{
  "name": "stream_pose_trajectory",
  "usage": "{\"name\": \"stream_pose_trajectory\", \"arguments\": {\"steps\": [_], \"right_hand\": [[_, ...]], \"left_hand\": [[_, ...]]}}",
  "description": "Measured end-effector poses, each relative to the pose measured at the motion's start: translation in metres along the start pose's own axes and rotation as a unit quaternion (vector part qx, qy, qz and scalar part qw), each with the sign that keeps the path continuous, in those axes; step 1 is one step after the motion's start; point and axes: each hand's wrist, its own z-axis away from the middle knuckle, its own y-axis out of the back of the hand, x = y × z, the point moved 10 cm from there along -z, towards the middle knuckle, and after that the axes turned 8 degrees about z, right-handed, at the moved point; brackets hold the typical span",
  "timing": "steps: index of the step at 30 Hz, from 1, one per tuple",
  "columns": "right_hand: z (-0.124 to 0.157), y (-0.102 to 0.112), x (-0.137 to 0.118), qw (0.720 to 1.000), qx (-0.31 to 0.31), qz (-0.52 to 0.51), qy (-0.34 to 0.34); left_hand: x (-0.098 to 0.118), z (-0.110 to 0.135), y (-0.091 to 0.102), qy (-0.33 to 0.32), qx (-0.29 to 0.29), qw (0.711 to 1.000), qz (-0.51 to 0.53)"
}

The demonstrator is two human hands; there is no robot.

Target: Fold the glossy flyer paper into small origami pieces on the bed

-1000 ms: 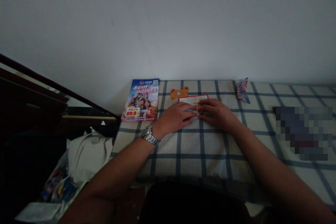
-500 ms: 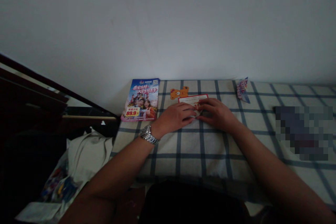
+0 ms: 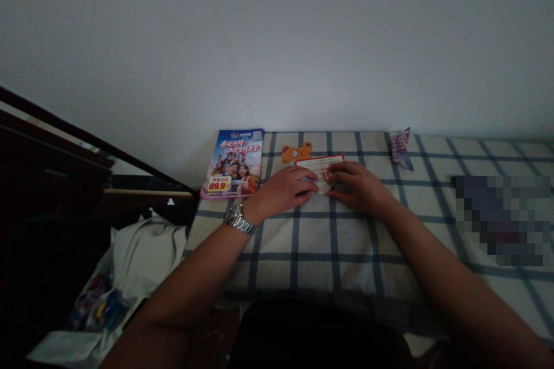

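Observation:
A white sheet of paper with a red border lies on the checked cloth, partly folded. My left hand lies flat on its left part, fingers pressing it down; a metal watch sits on that wrist. My right hand presses the paper's right part, fingertips meeting the left hand's near the fold. Most of the paper is hidden under both hands.
A colourful flyer lies at the cloth's far left corner. An orange bear-shaped cut-out sits just behind the paper. A small folded paper figure stands at the back right. Bags and cloth lie on the floor to the left.
My left hand has slid slightly left and back along the paper, uncovering more of the white sheet between the hands. The right hand has barely moved.

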Motion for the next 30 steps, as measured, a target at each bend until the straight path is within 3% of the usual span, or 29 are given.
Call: {"name": "stream_pose_trajectory", "arguments": {"steps": [12,19,30], "right_hand": [[-0.001,-0.003,-0.011,0.999,-0.002,-0.027,0.041],[0.000,-0.004,-0.023,0.995,-0.035,-0.018,0.086],[-0.001,-0.001,-0.030,0.993,-0.045,-0.027,0.101]], "left_hand": [[-0.006,-0.002,0.003,0.026,0.004,1.000,0.002],[-0.006,-0.002,0.004,0.042,0.014,0.999,-0.012],[-0.010,-0.003,0.004,0.060,0.039,0.997,-0.015]]}}
